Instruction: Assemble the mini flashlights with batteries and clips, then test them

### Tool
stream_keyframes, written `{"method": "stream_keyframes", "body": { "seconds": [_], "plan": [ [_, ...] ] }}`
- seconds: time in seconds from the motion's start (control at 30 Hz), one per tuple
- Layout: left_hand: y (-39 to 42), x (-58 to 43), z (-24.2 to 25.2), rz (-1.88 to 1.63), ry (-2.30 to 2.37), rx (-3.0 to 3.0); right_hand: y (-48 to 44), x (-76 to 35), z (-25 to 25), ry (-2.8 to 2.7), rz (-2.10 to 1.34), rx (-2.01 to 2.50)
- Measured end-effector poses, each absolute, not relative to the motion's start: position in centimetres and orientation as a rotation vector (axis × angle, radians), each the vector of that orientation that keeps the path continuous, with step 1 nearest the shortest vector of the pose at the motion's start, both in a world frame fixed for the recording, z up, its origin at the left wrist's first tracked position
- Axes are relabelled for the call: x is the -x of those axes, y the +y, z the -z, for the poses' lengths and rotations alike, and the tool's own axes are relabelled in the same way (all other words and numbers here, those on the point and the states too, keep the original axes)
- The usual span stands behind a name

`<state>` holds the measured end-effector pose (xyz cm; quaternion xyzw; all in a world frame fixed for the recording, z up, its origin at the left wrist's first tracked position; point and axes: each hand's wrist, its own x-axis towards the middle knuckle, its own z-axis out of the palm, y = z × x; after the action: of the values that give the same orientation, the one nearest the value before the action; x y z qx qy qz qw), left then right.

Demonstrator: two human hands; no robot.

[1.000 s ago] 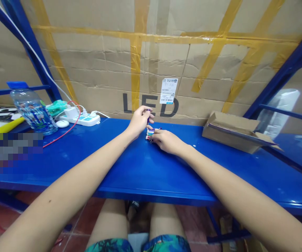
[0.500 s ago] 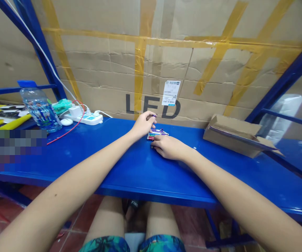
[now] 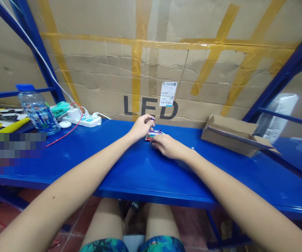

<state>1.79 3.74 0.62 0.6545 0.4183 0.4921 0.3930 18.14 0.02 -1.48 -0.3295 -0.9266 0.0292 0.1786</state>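
Note:
Several slim, shiny tube-like pieces [image 3: 148, 139] in purple, green and red lie side by side on the blue table [image 3: 140, 168]. Just beyond them, my left hand [image 3: 142, 126] is closed, with a small dark purple end showing at its fingertips. My right hand [image 3: 168, 146] is closed too, at the near right side of the row, and covers part of it. What its fingers hold, if anything, is hidden behind the hand and too small to make out.
An open cardboard box [image 3: 229, 136] stands at the right. On the left are a water bottle [image 3: 39, 113], a white power strip [image 3: 90, 120], a red cable [image 3: 67, 133] and yellow-handled tools [image 3: 14, 125]. A large taped carton [image 3: 100, 77] backs the table.
The view has shifted slightly. Both hands stay close to the coloured pieces, and my right hand covers a little more of the row's right end.

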Motion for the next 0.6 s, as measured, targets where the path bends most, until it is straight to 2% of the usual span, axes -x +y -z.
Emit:
{"method": "stream_keyframes", "body": {
  "seconds": [0.3,0.6],
  "plan": [
    [4.4,-1.4,0.5,-1.128,0.941,-2.002,2.7,-23.7,0.2,-1.998,-0.448,1.175],
    [2.9,-2.5,0.9,-0.901,0.869,-2.061,2.2,-22.6,1.0,-2.157,-0.278,0.901]
  ]
}}
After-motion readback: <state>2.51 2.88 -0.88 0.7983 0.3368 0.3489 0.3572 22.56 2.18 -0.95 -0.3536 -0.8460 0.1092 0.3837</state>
